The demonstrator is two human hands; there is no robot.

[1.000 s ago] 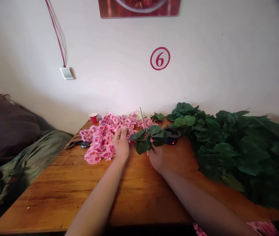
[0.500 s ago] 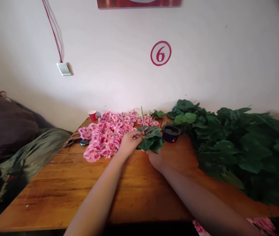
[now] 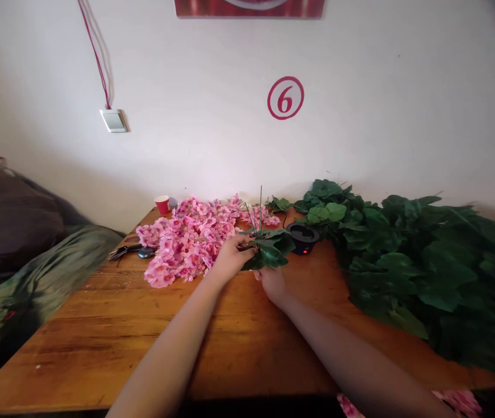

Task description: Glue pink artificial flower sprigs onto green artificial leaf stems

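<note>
My left hand (image 3: 233,255) pinches the left side of a small bunch of green leaves (image 3: 271,249), with thin green stems (image 3: 261,209) pointing up out of it. Below the same bunch is my right hand (image 3: 270,283), its fingers bent and partly hidden under the leaves; what they grip cannot be made out. Pink flowers (image 3: 190,235) lie heaped just left of my left hand. Close behind the bunch on the right stands a round black pot (image 3: 303,239) with a small red light.
On the wooden table (image 3: 143,342), a large heap of green leaves (image 3: 426,267) covers the right side. A red paper cup (image 3: 162,204) stands at the back left, with black-handled scissors (image 3: 128,249) nearer. More pink flowers (image 3: 459,402) show below the front edge.
The leaf bunch has tilted and turned between my hands, and its stems now point differently. My right hand shows more beneath it. The whole view has shifted slightly.
</note>
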